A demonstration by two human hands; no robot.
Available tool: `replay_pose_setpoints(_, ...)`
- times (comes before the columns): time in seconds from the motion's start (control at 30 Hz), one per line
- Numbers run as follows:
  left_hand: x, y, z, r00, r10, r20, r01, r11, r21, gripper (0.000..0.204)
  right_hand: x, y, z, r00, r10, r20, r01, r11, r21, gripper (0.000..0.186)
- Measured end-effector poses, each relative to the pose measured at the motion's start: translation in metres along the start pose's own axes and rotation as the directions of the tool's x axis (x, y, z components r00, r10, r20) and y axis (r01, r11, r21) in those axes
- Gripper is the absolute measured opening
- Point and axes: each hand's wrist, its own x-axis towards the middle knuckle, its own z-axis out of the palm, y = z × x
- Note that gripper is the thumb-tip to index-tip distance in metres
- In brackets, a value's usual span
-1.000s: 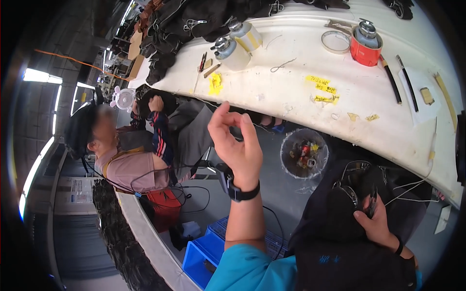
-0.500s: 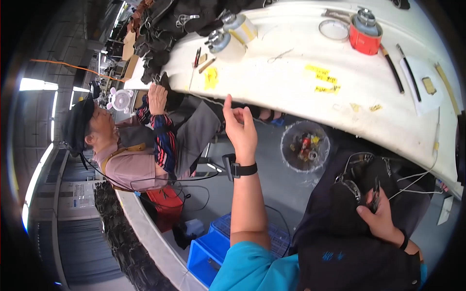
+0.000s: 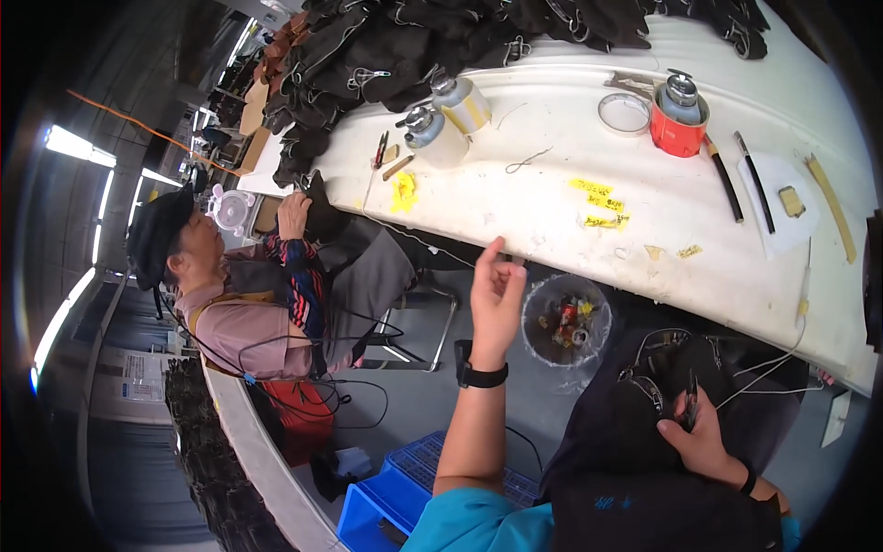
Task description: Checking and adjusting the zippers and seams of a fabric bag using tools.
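Observation:
My left hand (image 3: 498, 299) is raised just off the table's near edge, its index finger stretched out and thumb apart, the other fingers loosely curled. Nothing shows in it. In my right hand (image 3: 706, 440) is a slim black hand tool (image 3: 690, 405), gripped upright; whether it is snips or pliers I cannot make out. That hand rests over a black cloth piece (image 3: 676, 363) on my lap. A metal-toothed zipper (image 3: 647, 394) curves along the cloth beside the tool. Pale cords run from there to the table's edge.
The white table (image 3: 515, 207) bears metal-topped bottles (image 3: 432, 138), a red tin (image 3: 679, 129), a tape ring (image 3: 624, 114), dark sticks and yellow scraps. Black cloth pieces (image 3: 395, 46) pile up behind. Below stand a waste bin (image 3: 566, 359) and blue crate (image 3: 372, 515). A person (image 3: 244, 317) sits left.
The view has shifted, so the table sits lower in it. My left hand has moved nearer the table's edge and bin, its fingers curled more. My right hand keeps the black tool over the cloth.

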Motion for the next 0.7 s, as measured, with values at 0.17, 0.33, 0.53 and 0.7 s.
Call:
replay_pose_setpoints(0.17,0.040,0.033,-0.015,0.891,0.238,-0.388,-0.233,0.971,0.061,0.060,-0.002,-0.007,0.004,0.999,0.044,0.010,-0.045,0.995,0.093,0.031)
replay_pose_setpoints(0.33,0.057,-0.006,-0.021,0.941,-0.114,-0.319,0.105,0.993,-0.044,0.041,0.002,0.000,-0.001,0.999,-0.017,0.028,0.016,1.000,0.017,0.031)
replay_pose_setpoints(0.53,0.044,0.021,0.003,0.929,0.138,-0.344,-0.106,0.988,0.109,0.035,-0.004,-0.006,0.001,0.999,0.040,-0.002,-0.040,0.996,0.078,0.031)
replay_pose_setpoints(0.7,0.035,-0.004,0.013,0.936,-0.007,-0.351,0.000,1.000,-0.020,0.032,0.002,0.007,-0.001,1.000,0.012,0.013,-0.012,0.999,-0.035,0.031)
